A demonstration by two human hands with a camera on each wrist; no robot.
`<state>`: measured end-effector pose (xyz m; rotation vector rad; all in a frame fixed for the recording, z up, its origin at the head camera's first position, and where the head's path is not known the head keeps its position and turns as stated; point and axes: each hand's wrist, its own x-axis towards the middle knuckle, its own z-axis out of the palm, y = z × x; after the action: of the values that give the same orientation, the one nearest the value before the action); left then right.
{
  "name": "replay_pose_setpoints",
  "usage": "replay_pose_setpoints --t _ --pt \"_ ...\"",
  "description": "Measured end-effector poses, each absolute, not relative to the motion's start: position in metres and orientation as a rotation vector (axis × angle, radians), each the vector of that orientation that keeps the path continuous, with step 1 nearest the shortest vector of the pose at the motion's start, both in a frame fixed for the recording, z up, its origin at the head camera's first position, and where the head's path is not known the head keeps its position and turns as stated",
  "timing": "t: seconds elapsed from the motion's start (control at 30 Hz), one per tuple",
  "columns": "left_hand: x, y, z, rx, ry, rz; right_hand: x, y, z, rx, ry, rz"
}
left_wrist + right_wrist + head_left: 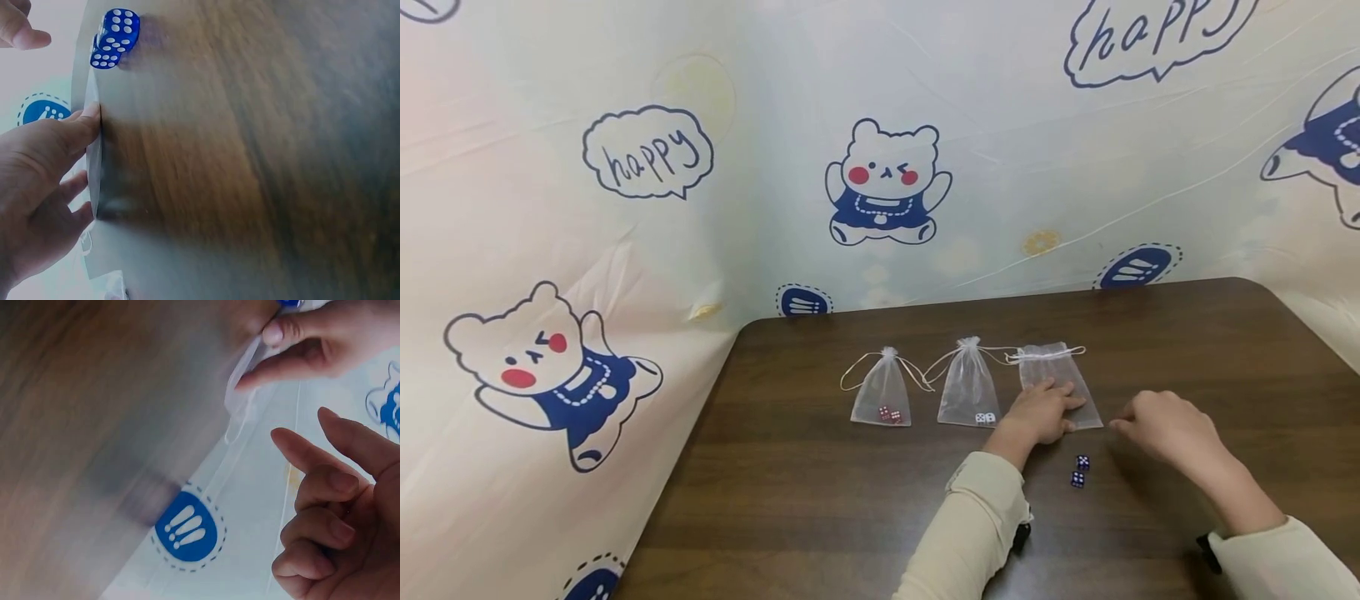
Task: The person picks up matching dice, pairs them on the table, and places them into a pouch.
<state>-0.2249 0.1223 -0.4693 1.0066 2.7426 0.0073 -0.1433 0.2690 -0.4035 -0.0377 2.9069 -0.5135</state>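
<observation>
In the head view my left hand [1037,411] rests on a sheer white drawstring bag [1078,383] that lies flat, its fingers spread over the lower part. The left wrist view has the same left hand [44,169] side-on, fingertips on the bag's edge. My right hand [1176,427] is just right of the bag and holds nothing. In the right wrist view the right hand [350,512] has thumb and index finger stretched apart, the other fingers loosely curled. Two blue dice [1078,479] with white dots lie on the table, nearer me than the bag.
Farther left on the brown wooden table [790,483] are two more sheer bags with their necks gathered. One bag [880,392] has red dice [890,414] inside, the other bag [966,383] white dice [985,418]. A printed cloth [760,208] hangs behind the table.
</observation>
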Motion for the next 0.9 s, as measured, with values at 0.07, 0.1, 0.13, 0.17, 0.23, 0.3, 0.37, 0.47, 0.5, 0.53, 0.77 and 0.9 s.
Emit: replay_pose_setpoints --t 0.07,0.1,0.13,0.17,0.23,0.3,0.37,0.47,0.5,0.53,0.77,0.9 --pt "-0.226 0.123 -0.469 1.029 2.760 -0.015 -0.143 0.274 -0.401 0.002 2.903 -0.525" --pt "-0.226 0.123 -0.469 1.038 2.769 -0.027 -0.143 0.276 -0.401 0.011 2.902 -0.528" --pt "-0.227 0.123 -0.469 1.050 2.780 -0.045 -0.142 0.277 -0.400 0.018 2.899 -0.528" --pt "-0.227 0.123 -0.469 1.062 2.795 -0.062 -0.142 0.278 -0.400 0.024 2.900 -0.526" --pt "-0.229 0.124 -0.468 1.071 2.827 -0.080 -0.141 0.279 -0.401 0.026 2.909 -0.528" --pt "-0.229 0.125 -0.467 1.045 2.858 -0.065 -0.141 0.279 -0.402 0.025 2.918 -0.532" --pt "-0.229 0.126 -0.464 1.012 2.897 -0.044 -0.140 0.278 -0.403 0.025 2.925 -0.543" --pt "-0.228 0.125 -0.461 0.965 2.937 -0.014 -0.141 0.277 -0.404 0.025 2.918 -0.569" --pt "-0.228 0.124 -0.461 0.962 2.950 -0.004 -0.141 0.277 -0.404 0.030 2.913 -0.578" --pt "-0.228 0.123 -0.459 0.973 2.961 0.000 -0.142 0.277 -0.404 0.034 2.908 -0.590" --pt "-0.225 0.109 -0.445 1.166 3.107 0.134 -0.144 0.279 -0.407 0.057 2.969 -0.649" --pt "-0.224 0.100 -0.436 1.298 3.200 0.211 -0.146 0.279 -0.407 0.012 3.035 -0.708"
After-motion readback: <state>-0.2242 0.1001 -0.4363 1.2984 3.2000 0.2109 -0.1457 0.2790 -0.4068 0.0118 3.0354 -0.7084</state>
